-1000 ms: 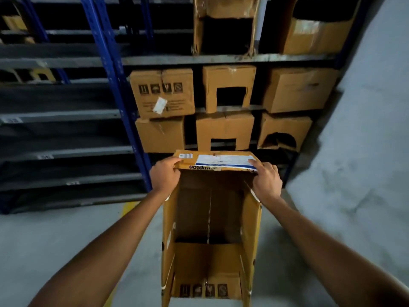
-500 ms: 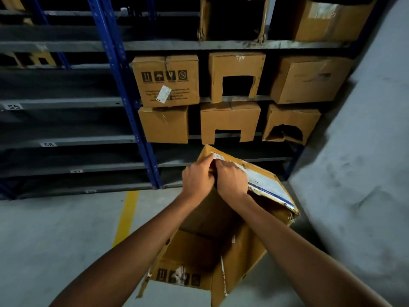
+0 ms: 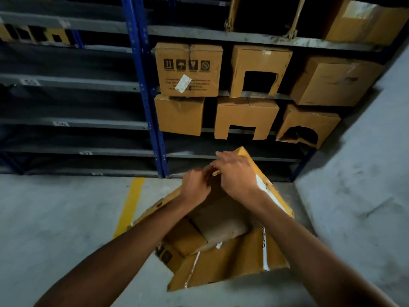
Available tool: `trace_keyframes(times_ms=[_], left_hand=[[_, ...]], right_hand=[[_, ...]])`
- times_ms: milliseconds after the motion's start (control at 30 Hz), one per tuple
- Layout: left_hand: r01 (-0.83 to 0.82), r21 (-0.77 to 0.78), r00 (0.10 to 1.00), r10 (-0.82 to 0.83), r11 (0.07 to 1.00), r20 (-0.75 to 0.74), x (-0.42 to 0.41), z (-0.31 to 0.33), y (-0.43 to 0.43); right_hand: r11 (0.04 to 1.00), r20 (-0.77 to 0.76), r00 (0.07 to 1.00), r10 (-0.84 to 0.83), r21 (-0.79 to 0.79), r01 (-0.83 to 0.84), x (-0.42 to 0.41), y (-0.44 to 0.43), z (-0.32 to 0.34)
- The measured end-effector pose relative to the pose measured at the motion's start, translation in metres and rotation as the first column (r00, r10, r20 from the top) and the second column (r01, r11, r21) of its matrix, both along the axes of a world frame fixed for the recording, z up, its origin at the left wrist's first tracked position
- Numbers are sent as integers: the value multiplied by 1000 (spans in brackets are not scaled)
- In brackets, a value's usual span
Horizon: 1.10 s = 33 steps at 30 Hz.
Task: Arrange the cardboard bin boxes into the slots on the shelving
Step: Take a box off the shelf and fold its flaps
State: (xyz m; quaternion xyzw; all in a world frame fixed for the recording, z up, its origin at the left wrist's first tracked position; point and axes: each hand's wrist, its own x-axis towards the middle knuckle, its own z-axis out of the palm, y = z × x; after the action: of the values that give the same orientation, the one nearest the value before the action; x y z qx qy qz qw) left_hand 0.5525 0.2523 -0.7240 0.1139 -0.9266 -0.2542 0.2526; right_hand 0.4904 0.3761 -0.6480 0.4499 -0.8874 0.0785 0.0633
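While working the top flap, hold box low and tilted toward the body, over floor, just short of shelving.

Left hand: fingers curled onto the flap edge, gripping it.
Right hand: laid over the same flap, close beside the left; fingers blurred, so cannot tell pinch from plain press.
Box location: off the shelves, in hand, interior showing, loose flaps hanging at the near side.

Judgement on technique: tuck the flap fully before lifting. Then shift grip to the two side walls, flap board being thin and liable to tear or buckle under load. Square the front to the rack, line up with the dark tier under the lower row, slide in flat.

Count:
- Hands: 2.
- Box in hand: 1.
- Shelved boxes in this bay: 3 on lower row, 3 on row above, 2 on top tier, partly cropped; 8 seen.
- Front openings on the two full rows: 3.
- Small boxes far left: blurred, count unsure.
- Yellow line: 1.
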Motion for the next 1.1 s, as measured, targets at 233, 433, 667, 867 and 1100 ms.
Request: trace_keyframes(times_ms=[233,433,667,867,1100], left_hand=[[-14,371,995,48,929,-82,9,-34,-12],[-356,894,879,228,-272,419,6,-25,-52],[-446,894,886,119,-45,448,-1,-60,-73],[-534,845,843,52,-27,535,14,-31,-58],[-447,853,864,-119,269,490,14,-5,-59]], right_hand=[[976,90,983,-161,160,145,23,-27,-7],[958,152,948,-279,114,264,46,-38,-25],[990,143,985,-95,121,78,64,-44,-26],[999,369,929,-30,50,12,42,-34,-38],[991,463,876,-132,51,122,26,-19,-62]])
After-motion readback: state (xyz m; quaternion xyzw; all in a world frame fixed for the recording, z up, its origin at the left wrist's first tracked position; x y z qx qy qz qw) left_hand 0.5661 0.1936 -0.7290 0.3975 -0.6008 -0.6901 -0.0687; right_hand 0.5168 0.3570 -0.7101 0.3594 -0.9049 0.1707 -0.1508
